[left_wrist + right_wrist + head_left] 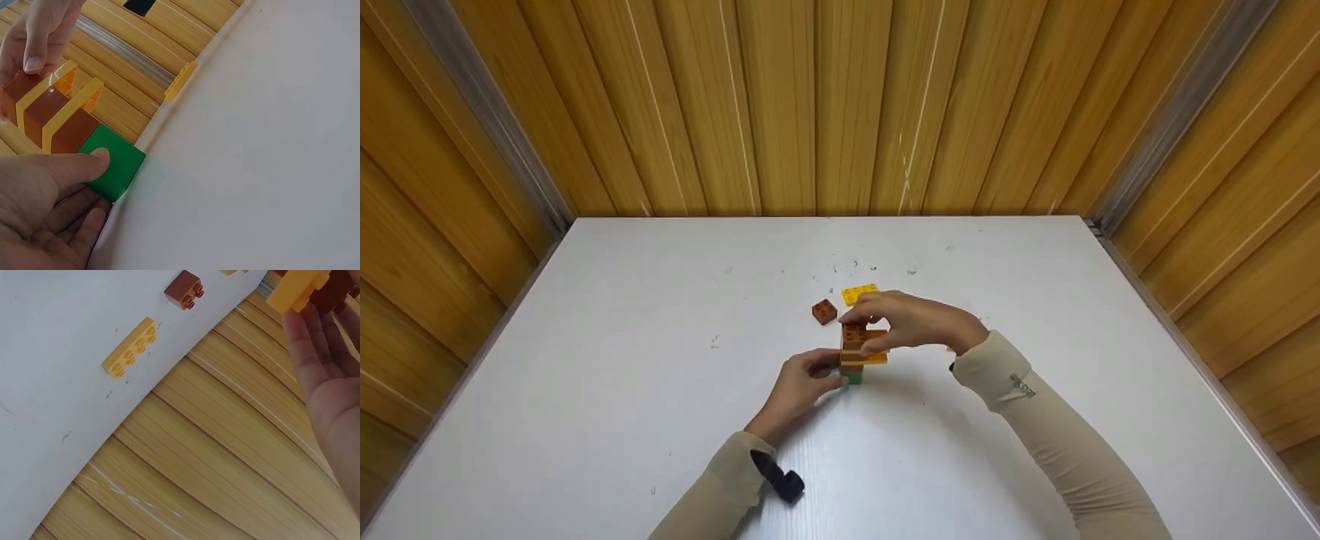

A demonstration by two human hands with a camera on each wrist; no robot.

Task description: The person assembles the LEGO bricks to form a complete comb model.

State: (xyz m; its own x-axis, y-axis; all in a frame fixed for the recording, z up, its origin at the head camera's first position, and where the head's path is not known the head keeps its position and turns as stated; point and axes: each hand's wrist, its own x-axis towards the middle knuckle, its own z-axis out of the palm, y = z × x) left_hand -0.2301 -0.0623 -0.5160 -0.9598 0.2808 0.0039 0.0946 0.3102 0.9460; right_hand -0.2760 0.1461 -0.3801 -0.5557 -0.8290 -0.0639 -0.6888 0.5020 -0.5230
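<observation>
Block tower [49, 111] upright, long axis vertical; left hand [801, 386] pinches green base [122, 160], right hand [913, 319] grips top brown brick [18, 94].

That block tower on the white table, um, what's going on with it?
A person has both hands on a block tower. The left hand holds it low down, thumb on the green block at the bottom, while the right hand grips the brown brick on top. In between, brown bricks alternate with yellow plates. A loose brown brick and a loose yellow plate lie on the table beyond the tower.
</observation>
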